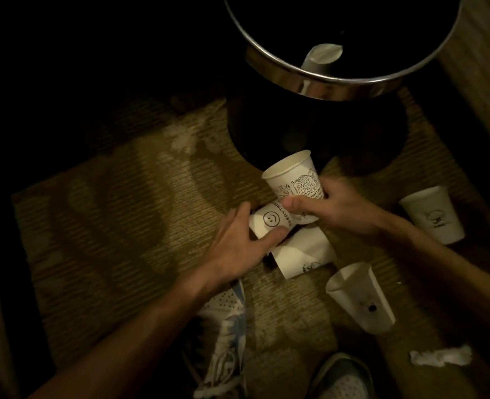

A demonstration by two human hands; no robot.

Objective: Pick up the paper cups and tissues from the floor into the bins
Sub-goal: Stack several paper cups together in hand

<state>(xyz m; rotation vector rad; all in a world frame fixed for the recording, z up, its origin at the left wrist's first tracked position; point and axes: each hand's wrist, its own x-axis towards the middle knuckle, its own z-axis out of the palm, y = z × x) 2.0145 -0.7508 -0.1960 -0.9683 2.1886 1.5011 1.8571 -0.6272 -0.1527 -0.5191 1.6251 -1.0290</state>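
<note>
**Two paper cups in hand, before the bin**

1. Our right hand (344,210) closes its grip round the lettered cup (294,184), thumb across the front and open mouth tilted up.
2. Our left hand (238,243) pinches the smiley cup (269,223) between thumb and fingers. This cup lies on its side, touching the lettered cup's base.
3. Just below both, a third cup (304,254) lies flat on the ribbed carpet floor (123,211).
4. To the right, apart from either grip, lie two tapered white cups: the far cup (433,218) and the spotted cup (361,298).
5. A crumpled tissue (439,355) lies at lower right.
6. The bin (338,82) is round and black with a polished metal rim, and holds a binned cup (323,57).
</note>
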